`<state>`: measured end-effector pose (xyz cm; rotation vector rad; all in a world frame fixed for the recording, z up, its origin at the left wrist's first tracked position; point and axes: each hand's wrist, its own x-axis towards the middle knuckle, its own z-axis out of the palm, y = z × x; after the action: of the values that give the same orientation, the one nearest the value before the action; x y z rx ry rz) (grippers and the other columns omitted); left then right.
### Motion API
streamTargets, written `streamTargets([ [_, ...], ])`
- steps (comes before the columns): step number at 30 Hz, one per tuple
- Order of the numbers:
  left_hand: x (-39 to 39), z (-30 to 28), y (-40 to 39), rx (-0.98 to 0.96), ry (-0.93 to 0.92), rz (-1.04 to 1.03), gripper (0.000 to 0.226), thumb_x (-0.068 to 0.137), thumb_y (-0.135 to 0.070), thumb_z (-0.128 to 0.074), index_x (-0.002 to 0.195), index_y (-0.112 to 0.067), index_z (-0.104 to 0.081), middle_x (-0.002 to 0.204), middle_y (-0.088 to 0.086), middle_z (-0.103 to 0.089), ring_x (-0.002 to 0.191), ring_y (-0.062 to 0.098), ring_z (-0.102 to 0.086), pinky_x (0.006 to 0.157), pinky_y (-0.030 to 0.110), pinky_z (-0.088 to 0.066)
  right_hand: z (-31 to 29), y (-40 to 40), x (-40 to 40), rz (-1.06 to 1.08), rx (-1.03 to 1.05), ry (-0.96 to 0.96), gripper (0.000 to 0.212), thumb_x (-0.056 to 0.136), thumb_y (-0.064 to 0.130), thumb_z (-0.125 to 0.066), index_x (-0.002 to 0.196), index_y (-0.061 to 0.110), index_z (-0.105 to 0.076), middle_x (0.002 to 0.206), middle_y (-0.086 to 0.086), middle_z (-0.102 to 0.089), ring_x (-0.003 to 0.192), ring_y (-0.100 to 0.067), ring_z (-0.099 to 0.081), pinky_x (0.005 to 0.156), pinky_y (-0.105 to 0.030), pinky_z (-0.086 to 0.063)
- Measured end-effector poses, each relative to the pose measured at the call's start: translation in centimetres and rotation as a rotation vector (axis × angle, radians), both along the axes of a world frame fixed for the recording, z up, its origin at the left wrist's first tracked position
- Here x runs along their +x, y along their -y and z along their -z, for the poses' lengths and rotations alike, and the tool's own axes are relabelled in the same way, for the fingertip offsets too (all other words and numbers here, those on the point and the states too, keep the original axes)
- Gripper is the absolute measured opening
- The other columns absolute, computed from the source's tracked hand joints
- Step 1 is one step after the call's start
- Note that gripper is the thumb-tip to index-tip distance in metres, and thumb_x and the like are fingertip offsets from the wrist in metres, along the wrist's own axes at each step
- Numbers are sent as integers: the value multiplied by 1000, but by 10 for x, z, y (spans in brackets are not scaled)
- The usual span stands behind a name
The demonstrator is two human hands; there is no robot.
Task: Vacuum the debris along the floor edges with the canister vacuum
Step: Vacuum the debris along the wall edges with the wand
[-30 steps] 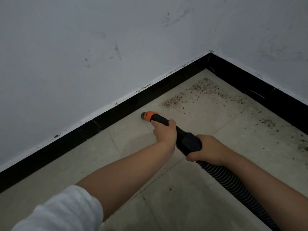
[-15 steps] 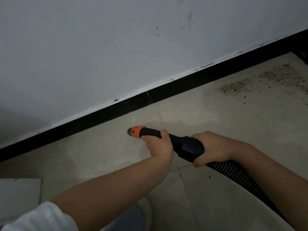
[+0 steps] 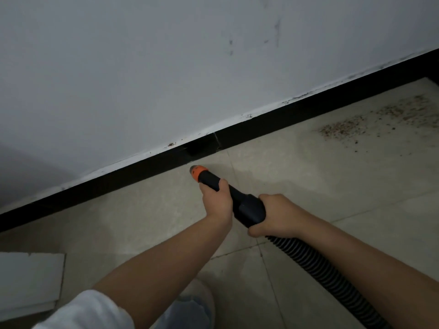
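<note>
The nozzle [image 3: 199, 172] lies just before the baseboard [image 3: 142, 172], debris [image 3: 344, 128] well right.

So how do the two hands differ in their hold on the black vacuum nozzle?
The left hand grips the slim black vacuum nozzle near its orange tip; the right hand grips the thicker rear cuff by the ribbed black hose. The left sits nearer the black skirting board. Both curl around it.

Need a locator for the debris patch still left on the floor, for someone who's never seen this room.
Start at the black baseboard under the white wall and follow it right. On the pale floor tiles just below it, near the frame's right edge, lies the debris patch: scattered reddish-brown specks, well right of the orange nozzle tip and the only speckled area on otherwise plain tile.
</note>
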<state>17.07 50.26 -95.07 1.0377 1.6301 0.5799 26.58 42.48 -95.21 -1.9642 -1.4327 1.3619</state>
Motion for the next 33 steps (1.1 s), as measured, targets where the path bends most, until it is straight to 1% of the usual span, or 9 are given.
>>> streamTargets([
  [4,9,0,-8,17,11,42,47,96,-20,-44,141,-12,-32,130,15,-50,114,31,-52,101,43,-43,3,-3,-3,111,-2,-16,40,67,33,-75,91,19,-46,82,7,-51,80,-15,-58,67,-29,-50],
  [7,22,0,-1,13,27,106,48,97,-21,-44,142,-12,-30,131,16,-49,116,32,-51,102,45,-42,1,9,9,163,-7,-3,36,67,32,-75,84,21,-45,81,7,-51,76,-13,-57,64,-28,-49],
  [11,53,2,22,-13,100,220,51,97,-22,-44,144,-13,-27,132,14,-48,116,30,-50,103,41,-41,-5,42,34,255,-20,31,35,66,30,-76,74,24,-42,76,7,-52,64,-6,-51,53,-20,-40],
  [16,104,-2,49,-56,161,400,53,97,-23,-44,145,-15,-24,131,11,-49,114,26,-51,91,28,-41,-17,80,66,442,-44,87,32,68,27,-75,75,20,-45,76,6,-52,63,-4,-49,51,-18,-38],
  [19,131,-6,63,-90,175,494,54,97,-25,-44,146,-14,-24,132,12,-49,113,28,-52,93,32,-43,-23,98,80,536,-70,112,33,69,28,-75,76,21,-44,78,6,-52,64,-4,-49,52,-19,-39],
  [22,150,-8,79,-115,197,560,52,97,-24,-45,144,-15,-27,129,11,-50,110,28,-53,89,32,-45,-30,117,92,608,-94,134,33,69,29,-76,76,20,-45,79,4,-52,65,-6,-49,55,-21,-40],
  [24,160,-9,90,-143,212,595,52,97,-24,-45,144,-15,-27,130,12,-50,112,28,-53,90,33,-44,-35,129,98,634,-115,161,33,70,30,-75,75,20,-45,78,4,-52,64,-5,-49,53,-19,-38],
  [28,178,-11,111,-183,227,637,54,96,-26,-46,145,-16,-25,133,11,-49,115,28,-52,95,34,-44,-44,152,107,700,-165,178,32,69,31,-76,78,20,-48,79,5,-53,64,-5,-50,51,-17,-38],
  [33,187,-9,134,-195,196,683,60,96,-29,-45,148,-15,-17,137,10,-46,118,27,-51,97,32,-44,-53,177,114,707,-223,215,32,68,32,-76,83,18,-52,81,5,-56,66,-5,-53,56,-17,-40],
])
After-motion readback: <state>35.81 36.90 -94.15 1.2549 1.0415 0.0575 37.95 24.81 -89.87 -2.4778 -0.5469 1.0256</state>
